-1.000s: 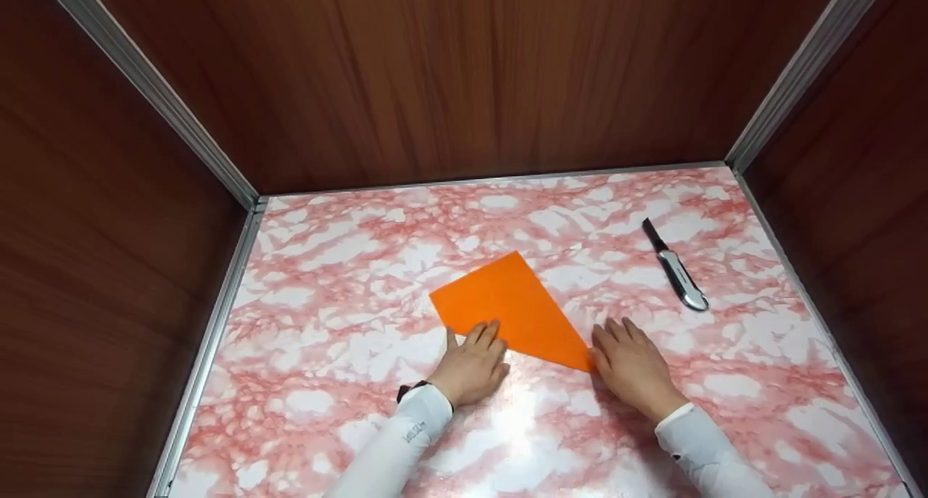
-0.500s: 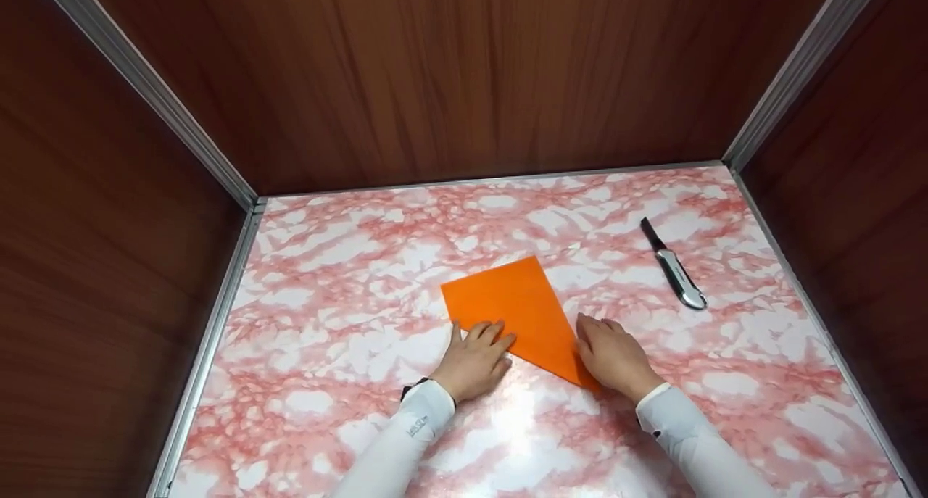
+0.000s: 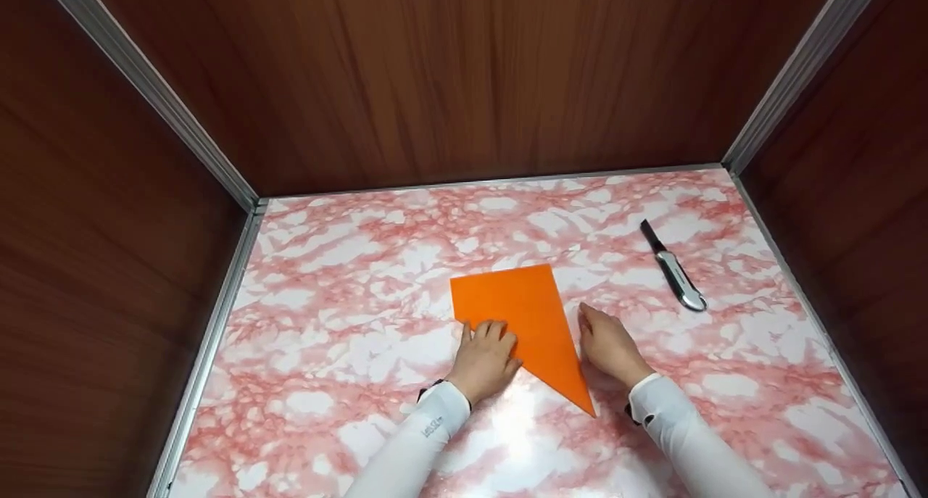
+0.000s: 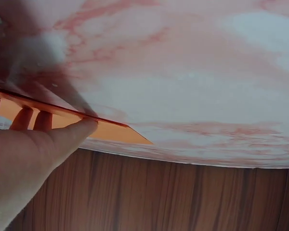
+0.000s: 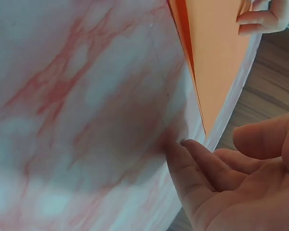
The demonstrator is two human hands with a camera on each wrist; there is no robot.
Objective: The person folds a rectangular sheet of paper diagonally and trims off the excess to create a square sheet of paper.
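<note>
A folded orange sheet of paper [image 3: 533, 309] lies on the marbled table, its narrow corner pointing toward the front. My left hand [image 3: 484, 364] rests on the paper's left edge, the fingertips pressing down on it. In the left wrist view, the thumb and fingers of the left hand [image 4: 43, 142] touch the paper [image 4: 113, 131] along its folded edge. Just right of the sheet is my right hand [image 3: 612, 349], holding nothing. The right wrist view shows the right hand [image 5: 231, 178] with loosely bent fingers, apart from the paper [image 5: 214, 57], whose layers gape slightly along one edge.
A utility knife [image 3: 676, 270] with a dark blade and grey handle lies at the back right of the red-and-white table [image 3: 326, 309]. Brown wood-grain panels [image 3: 464, 77] with metal edging stand around the back and sides.
The paper has turned clockwise, its narrow corner swinging toward the front. My left hand has shifted slightly right with it. The right hand has come off the paper's right edge.
</note>
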